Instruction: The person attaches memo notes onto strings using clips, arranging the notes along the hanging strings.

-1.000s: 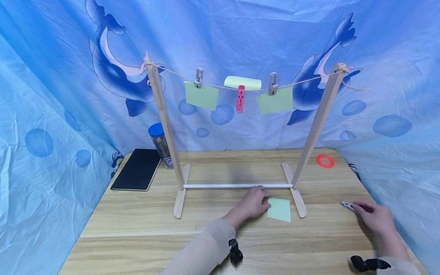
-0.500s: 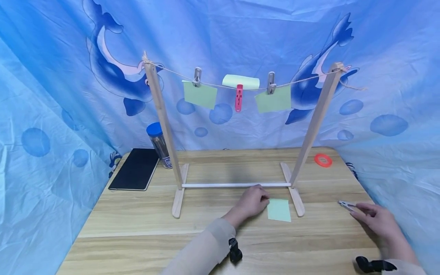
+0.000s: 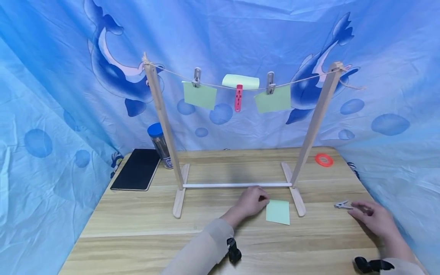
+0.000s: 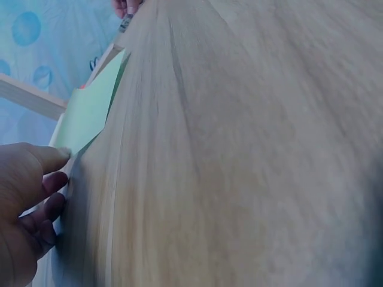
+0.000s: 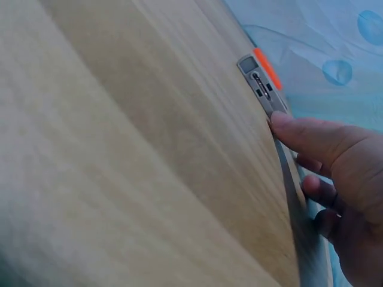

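Note:
A pale green paper note (image 3: 277, 212) lies before my left hand (image 3: 248, 201), which pinches its upper left corner. In the left wrist view the note (image 4: 93, 110) stands tilted above the wood, with the thumb (image 4: 57, 155) on its near corner. At the right of the table my right hand (image 3: 374, 219) pinches the handle end of a grey clothespin (image 3: 342, 205), whose other end points left. Up close in the right wrist view, a spring shows in the side of the clothespin (image 5: 258, 81), and the thumb (image 5: 293, 128) presses its near end.
A wooden stand (image 3: 237, 185) carries a sagging string (image 3: 220, 86). Green notes hang there from two grey clothespins and a pink clothespin (image 3: 238, 98). Behind are a black notebook (image 3: 137, 170), a blue-lidded jar (image 3: 159, 143) and an orange-red ring (image 3: 324, 160).
My right hand has moved slightly left and turned the clothespin, which now lies more level, its legs spread from the fingers. The note has shifted a little toward me at my left fingers.

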Tool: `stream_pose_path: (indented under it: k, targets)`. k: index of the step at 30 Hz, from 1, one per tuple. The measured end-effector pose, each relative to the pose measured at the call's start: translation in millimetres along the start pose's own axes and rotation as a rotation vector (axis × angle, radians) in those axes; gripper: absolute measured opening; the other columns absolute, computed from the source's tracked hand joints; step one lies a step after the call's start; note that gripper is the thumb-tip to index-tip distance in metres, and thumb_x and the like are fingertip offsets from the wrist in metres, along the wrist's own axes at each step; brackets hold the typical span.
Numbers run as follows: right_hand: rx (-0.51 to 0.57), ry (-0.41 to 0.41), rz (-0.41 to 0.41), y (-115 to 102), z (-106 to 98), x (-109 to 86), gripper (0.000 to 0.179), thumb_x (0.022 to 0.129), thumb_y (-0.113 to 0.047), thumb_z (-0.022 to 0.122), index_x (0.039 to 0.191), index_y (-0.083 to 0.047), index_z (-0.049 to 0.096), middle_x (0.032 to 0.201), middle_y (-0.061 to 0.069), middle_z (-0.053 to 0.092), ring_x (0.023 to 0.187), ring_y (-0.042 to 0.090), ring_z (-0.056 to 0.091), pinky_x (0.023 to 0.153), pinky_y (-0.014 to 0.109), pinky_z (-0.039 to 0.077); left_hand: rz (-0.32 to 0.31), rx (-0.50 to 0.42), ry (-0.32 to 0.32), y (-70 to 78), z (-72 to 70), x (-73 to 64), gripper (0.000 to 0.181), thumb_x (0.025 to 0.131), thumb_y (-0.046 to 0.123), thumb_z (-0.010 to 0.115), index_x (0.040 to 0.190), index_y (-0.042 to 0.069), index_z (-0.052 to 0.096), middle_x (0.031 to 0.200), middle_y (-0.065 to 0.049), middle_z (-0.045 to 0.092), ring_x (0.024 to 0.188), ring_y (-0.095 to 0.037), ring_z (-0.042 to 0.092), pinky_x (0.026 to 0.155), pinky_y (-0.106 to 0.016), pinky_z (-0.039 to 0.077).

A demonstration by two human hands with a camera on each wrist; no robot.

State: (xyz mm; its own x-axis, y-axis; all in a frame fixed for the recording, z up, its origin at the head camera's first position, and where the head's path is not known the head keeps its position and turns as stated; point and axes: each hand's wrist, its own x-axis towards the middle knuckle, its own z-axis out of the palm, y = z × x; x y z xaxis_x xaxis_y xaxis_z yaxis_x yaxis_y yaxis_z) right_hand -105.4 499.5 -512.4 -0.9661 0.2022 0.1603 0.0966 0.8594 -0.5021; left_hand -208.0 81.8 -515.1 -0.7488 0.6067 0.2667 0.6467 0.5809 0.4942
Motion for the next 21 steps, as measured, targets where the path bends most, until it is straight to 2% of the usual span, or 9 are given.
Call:
stream_pose_path:
  k: [5, 6, 9, 12, 14, 16, 18, 21]
  targets:
    - [0.022, 0.08, -0.076, -3, 9, -1.5, 0.012, 0.088, -0.016, 0.08, 0.09, -0.005, 0.076, 0.111, 0.023, 0.065, 0.089, 0.013, 0.056, 0.069, 0.027, 0.041, 0.011, -0.011, 0.004, -1.4, -2.1, -2.1, 0.007, 0.092, 0.021, 0.076, 0.095, 0.018, 0.081, 0.089, 0.01, 0.072, 0.081, 0.001, 0.06, 0.078, -0.014, 0.047]
    - [0.03, 0.081, -0.07, -5, 10, -1.6, 0.013, 0.089, -0.017, 0.079, 0.089, -0.005, 0.076, 0.113, 0.024, 0.065, 0.09, 0.012, 0.055, 0.07, 0.027, 0.04, 0.008, -0.023, 0.004, -1.3, -2.7, -2.8, 0.007, 0.092, 0.021, 0.076, 0.094, 0.018, 0.081, 0.089, 0.01, 0.072, 0.081, 0.001, 0.06, 0.078, -0.014, 0.047]
    - [0.067, 0.079, -0.019, -6, 13, -2.7, 0.02, 0.094, -0.023, 0.075, 0.093, -0.003, 0.075, 0.115, 0.027, 0.066, 0.088, -0.003, 0.05, 0.069, 0.025, 0.038, -0.017, -0.109, 0.007, -1.1, -4.3, -4.1, 0.007, 0.093, 0.018, 0.074, 0.093, 0.016, 0.081, 0.088, 0.009, 0.073, 0.079, 0.003, 0.06, 0.076, -0.013, 0.047]
    - [0.12, 0.091, 0.048, -7, 13, -4.1, 0.03, 0.097, -0.031, 0.07, 0.1, -0.001, 0.073, 0.119, 0.028, 0.065, 0.082, -0.018, 0.04, 0.066, 0.018, 0.039, -0.064, -0.243, 0.015, -1.5, -5.9, -4.4, 0.008, 0.094, 0.015, 0.073, 0.094, 0.012, 0.081, 0.086, 0.008, 0.073, 0.075, 0.005, 0.058, 0.071, -0.013, 0.048]
    - [0.139, 0.103, 0.079, -7, 13, -5.0, 0.036, 0.098, -0.035, 0.068, 0.104, 0.0, 0.072, 0.124, 0.029, 0.064, 0.082, -0.021, 0.039, 0.066, 0.014, 0.038, -0.084, -0.323, 0.035, -2.2, -7.5, -3.4, 0.008, 0.094, 0.013, 0.073, 0.095, 0.01, 0.081, 0.085, 0.007, 0.073, 0.071, 0.006, 0.057, 0.067, -0.013, 0.049]
    - [0.154, 0.126, 0.097, -6, 13, -5.9, 0.037, 0.097, -0.036, 0.069, 0.104, 0.001, 0.072, 0.119, 0.022, 0.068, 0.083, -0.021, 0.04, 0.066, 0.012, 0.037, -0.093, -0.399, 0.059, -2.4, -10.0, -2.1, 0.008, 0.093, 0.011, 0.073, 0.096, 0.008, 0.08, 0.083, 0.005, 0.073, 0.069, 0.004, 0.056, 0.065, -0.015, 0.049]
    - [0.157, 0.147, 0.108, -5, 13, -6.7, 0.037, 0.097, -0.035, 0.07, 0.103, 0.001, 0.072, 0.105, 0.006, 0.073, 0.081, -0.021, 0.04, 0.065, 0.011, 0.038, -0.1, -0.462, 0.088, -1.9, -13.4, -0.6, 0.008, 0.092, 0.009, 0.073, 0.096, 0.006, 0.08, 0.082, 0.004, 0.072, 0.068, 0.003, 0.056, 0.064, -0.016, 0.05]
    - [0.189, 0.171, 0.133, -5, 14, -7.5, 0.035, 0.095, -0.032, 0.072, 0.102, 0.002, 0.071, 0.082, -0.023, 0.06, 0.075, -0.02, 0.043, 0.062, 0.011, 0.039, -0.139, -0.548, 0.133, 0.9, -19.6, 1.4, 0.008, 0.092, 0.009, 0.073, 0.096, 0.005, 0.079, 0.082, 0.002, 0.073, 0.069, 0.001, 0.057, 0.065, -0.018, 0.051]
